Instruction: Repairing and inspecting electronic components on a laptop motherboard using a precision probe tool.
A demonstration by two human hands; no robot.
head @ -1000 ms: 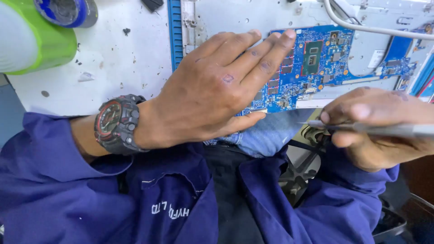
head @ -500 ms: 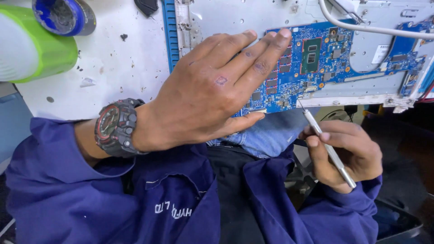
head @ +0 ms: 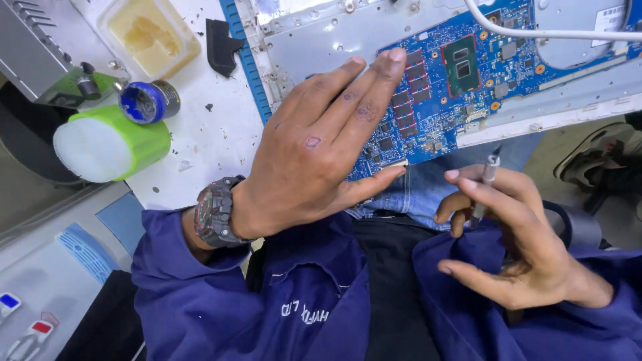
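I see the white table (head: 200, 144) carrying the biggest piece, a pale metal laptop chassis (head: 334, 40) that overhangs the near edge, and bedded in it the blue circuit board (head: 461, 100), reaching from under my left hand out to the right. I judge the board light and stiff but fragile: thin, crowded with small chips and a square processor (head: 461, 65), so I would press or lift it only at bare edges and corners, never on the components. My left hand (head: 321, 154) lies flat and fully spread on the board's left part, fingers straight, clasping nothing, only pinning it down. My right hand (head: 515, 234) hangs lower, off the table over my lap, its grip loosely curled around a slim metal pen-like tool (head: 485, 184) with the tip up; that tool looks light, rigid and smooth, so a pinch near the tip should steady it. A white cable (head: 555, 32) crosses the board's top.
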